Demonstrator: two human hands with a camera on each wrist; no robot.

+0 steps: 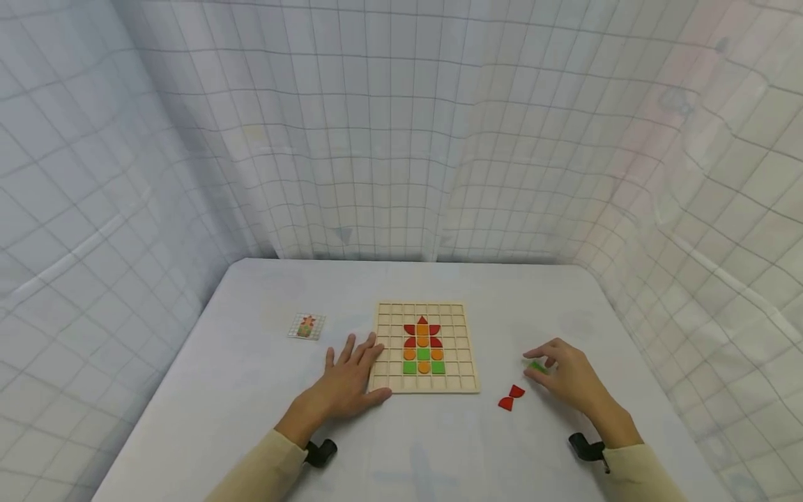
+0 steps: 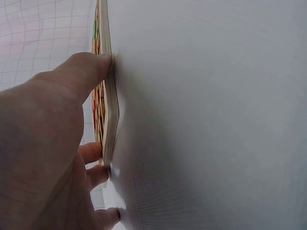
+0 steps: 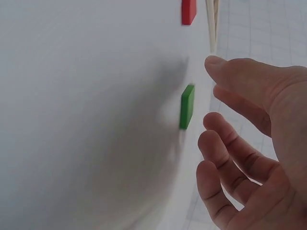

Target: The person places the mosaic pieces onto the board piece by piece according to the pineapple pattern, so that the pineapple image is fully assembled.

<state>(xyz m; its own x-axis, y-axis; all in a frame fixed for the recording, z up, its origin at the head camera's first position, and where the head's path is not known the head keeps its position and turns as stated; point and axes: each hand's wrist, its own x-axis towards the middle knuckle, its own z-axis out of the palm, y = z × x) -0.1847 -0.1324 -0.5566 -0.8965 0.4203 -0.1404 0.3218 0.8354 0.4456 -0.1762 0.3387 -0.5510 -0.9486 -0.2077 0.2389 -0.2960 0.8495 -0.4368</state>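
My left hand point(image 1: 343, 385) rests at the lower left corner of a wooden grid board point(image 1: 389, 314), thumb and fingertips touching its edge with the fingers spread. On the board sits a pattern of red, orange and green pieces, among them an orange circle point(image 1: 424, 367) and a green square point(image 1: 410, 367). To the right, my right hand point(image 1: 567, 373) hovers over a loose green piece point(image 3: 187, 107) lying on the table. Its thumb and fingers are parted around the piece; in the right wrist view they stand apart from it.
Two red pieces point(image 1: 511, 398) lie on the white table point(image 1: 439, 446) between the board and my right hand. A small pattern card point(image 1: 307, 326) lies left of the board. Checked white curtains point(image 1: 389, 139) hang around the back and sides.
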